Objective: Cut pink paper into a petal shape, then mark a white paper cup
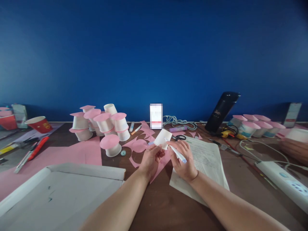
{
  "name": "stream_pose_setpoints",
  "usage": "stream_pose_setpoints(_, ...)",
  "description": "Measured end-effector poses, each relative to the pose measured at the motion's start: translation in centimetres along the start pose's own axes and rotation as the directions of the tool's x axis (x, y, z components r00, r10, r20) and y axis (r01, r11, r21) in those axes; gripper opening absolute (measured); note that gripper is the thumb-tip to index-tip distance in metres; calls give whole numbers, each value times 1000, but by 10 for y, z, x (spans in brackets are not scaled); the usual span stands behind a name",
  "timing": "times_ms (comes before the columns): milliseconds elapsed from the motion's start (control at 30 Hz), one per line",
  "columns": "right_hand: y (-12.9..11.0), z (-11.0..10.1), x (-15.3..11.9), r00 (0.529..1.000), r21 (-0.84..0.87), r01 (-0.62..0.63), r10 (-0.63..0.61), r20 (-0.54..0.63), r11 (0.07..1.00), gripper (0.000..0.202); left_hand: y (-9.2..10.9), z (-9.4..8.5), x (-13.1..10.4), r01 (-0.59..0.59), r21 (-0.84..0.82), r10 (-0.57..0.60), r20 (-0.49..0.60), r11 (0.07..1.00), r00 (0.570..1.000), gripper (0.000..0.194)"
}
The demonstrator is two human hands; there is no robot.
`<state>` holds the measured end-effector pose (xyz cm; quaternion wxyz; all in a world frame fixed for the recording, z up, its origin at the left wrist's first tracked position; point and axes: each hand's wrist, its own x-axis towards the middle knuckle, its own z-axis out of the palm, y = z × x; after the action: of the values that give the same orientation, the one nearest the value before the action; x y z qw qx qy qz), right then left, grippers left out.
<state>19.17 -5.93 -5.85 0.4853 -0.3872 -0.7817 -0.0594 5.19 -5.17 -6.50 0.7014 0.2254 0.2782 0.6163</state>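
My left hand grips a white paper cup tilted on its side above the table. In my right hand is a white marker with a bluish end, its tip side against or close to the cup; the exact contact is hidden. Pink paper scraps with rounded cut-outs lie under and beside my hands. Left of them stand stacked white cups with pink paper discs between and on top. A single cup with a pink disc is nearer to me.
Black-handled scissors, a phone and a written sheet lie around my hands. A black bottle leans right. Beyond are disc-topped cups, a power strip and another person's blurred hand. A red utility knife lies left.
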Motion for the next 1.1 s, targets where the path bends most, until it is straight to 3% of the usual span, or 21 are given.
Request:
stream_pose_setpoints(700,-2,0,1,1000,8,-15,15,-1,1000,19,3,2,0,24,-90,-35,-116,996,993,14)
stream_pose_setpoints(1100,0,0,1,999,-14,16,-16,-28,1000,24,1,1,0,18,-46,-21,-65,999,998,16)
